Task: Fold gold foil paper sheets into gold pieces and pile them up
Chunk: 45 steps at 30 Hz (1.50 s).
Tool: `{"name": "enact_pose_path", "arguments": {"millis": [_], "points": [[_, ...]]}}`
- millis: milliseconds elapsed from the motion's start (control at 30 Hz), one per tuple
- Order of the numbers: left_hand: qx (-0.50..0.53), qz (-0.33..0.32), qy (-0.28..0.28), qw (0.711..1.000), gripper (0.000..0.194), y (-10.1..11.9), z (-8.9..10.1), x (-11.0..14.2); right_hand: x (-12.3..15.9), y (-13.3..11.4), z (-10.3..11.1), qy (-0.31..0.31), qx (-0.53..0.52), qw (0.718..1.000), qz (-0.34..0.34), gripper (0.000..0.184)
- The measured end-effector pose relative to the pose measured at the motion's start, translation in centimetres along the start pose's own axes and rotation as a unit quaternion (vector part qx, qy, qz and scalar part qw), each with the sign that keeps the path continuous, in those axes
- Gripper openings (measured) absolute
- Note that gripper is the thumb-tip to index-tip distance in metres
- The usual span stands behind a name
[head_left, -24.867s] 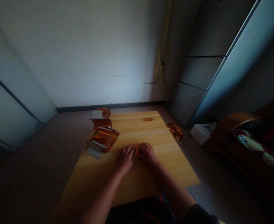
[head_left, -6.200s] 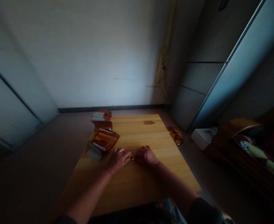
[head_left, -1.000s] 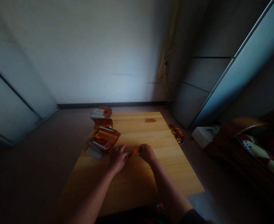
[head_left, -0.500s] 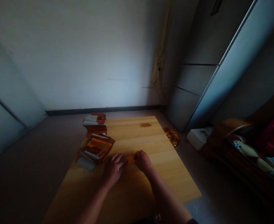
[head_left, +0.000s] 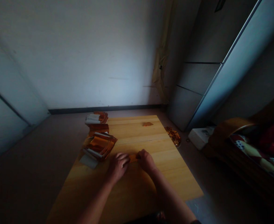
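Observation:
A small strip of shiny orange film [head_left: 133,158] lies on the wooden table between my two hands. My left hand [head_left: 118,165] has its fingers bent and closed on the strip's left end. At the strip's right end my right hand [head_left: 147,161] is closed in a pinch, knuckles up. The fingertips of both hands are partly hidden. Left of my left hand lies a stack of orange film sheets [head_left: 99,144] with white paper edges. Further off on the table is a small folded orange film piece [head_left: 147,124].
The wooden table [head_left: 174,174] has more orange film [head_left: 99,128] and a white-and-orange bundle [head_left: 96,118] at its far left corner. Crumpled orange film [head_left: 174,137] sits beyond the right edge. A white box [head_left: 198,138], a refrigerator [head_left: 192,90] and a wooden seat [head_left: 234,124] stand at right.
The whole view has shifted slightly, with things appearing a little further right. Both hands stay at the film strip, and its position between them looks nearly the same.

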<state>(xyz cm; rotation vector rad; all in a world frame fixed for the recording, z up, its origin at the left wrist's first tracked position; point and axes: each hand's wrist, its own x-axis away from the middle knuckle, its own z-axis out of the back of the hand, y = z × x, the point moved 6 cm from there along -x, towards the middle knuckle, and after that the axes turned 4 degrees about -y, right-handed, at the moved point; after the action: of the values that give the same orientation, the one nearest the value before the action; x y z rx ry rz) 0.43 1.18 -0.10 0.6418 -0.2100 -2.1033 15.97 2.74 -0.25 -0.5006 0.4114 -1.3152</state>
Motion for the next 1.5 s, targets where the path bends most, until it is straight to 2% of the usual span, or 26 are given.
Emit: {"name": "enact_pose_path", "arguments": {"millis": [200,567,700,867,1067,1367,1500], "points": [[0.012,-0.033,0.012,0.999,0.025,0.7,0.1,-0.4,-0.1,0.6,-0.2,-0.002,0.005,1.0,0.025,0.02],[-0.002,-0.031,0.023,0.999,0.035,0.9,-0.1,-0.3,0.8,0.0,0.5,0.022,0.008,0.998,0.052,0.01],[-0.011,-0.03,0.025,0.999,0.042,0.7,-0.5,-0.1,0.9,-0.2,0.1,0.04,0.014,0.996,0.083,0.011],[-0.03,-0.008,0.013,0.999,0.042,0.9,-0.6,-0.3,1.0,-0.2,-0.3,0.081,0.055,0.992,0.081,0.02],[-0.047,-0.007,0.0,0.999,0.042,1.2,-0.6,-0.5,1.5,-0.7,0.3,0.049,0.044,0.993,0.102,0.006],[-0.05,0.003,-0.002,0.999,0.039,1.5,-0.4,-0.6,0.9,0.1,-1.0,0.058,0.099,0.988,0.103,0.021],[-0.057,0.023,0.005,0.998,0.03,1.7,-0.6,-0.8,0.8,0.1,-1.3,0.063,0.12,0.984,0.113,0.023]]}}
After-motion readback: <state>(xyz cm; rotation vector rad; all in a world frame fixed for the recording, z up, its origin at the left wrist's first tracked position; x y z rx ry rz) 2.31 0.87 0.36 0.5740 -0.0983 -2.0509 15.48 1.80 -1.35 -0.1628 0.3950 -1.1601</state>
